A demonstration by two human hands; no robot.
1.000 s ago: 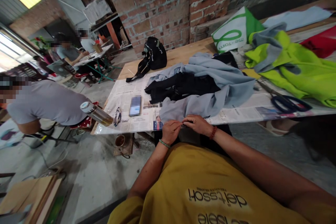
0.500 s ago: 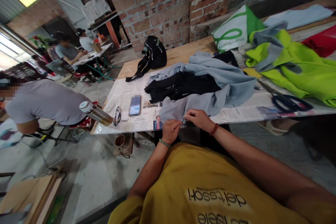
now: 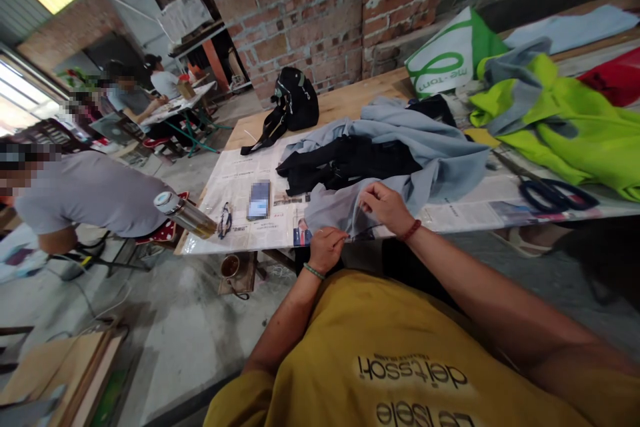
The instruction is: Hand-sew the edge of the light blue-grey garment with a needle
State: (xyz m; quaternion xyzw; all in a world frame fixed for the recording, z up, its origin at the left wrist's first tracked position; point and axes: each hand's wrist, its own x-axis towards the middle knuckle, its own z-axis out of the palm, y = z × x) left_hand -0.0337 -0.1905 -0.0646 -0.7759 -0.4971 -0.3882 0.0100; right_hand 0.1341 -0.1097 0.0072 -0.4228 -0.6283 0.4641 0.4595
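Left hand (image 3: 327,248), low centre of the frame, pinches shut on the near edge of the grey-blue garment (image 3: 400,160) where it hangs over the table (image 3: 345,103) edge; what lies between its fingertips is too small to make out. Right hand (image 3: 386,205), just above and to the right, is closed with fingertips drawn together and raised off the cloth; a thin pale line seems to run from it down toward the left hand, but whether it is thread, and whether a needle is held, cannot be told. The garment lies heaped at centre frame on spread newspaper (image 3: 240,180), and one black cloth (image 3: 345,163) is folded into it, its outline partly hidden by the grey folds. Left of the garment on the newspaper: one phone (image 3: 259,199) with blurred screen, one pair of glasses (image 3: 224,220), and one metal flask (image 3: 184,215) lying at the table corner. One black bag (image 3: 295,103) stands at upper centre near the brick wall. At right: one pair of dark-handled scissors (image 3: 555,195), its blades partly covered; one lime-green garment (image 3: 575,127), cut off by the right edge; one green-and-white bag (image 3: 447,57). Three other people are visible at left, one in a grey shirt (image 3: 85,197) cut off by the left edge, two seated far off at upper left.
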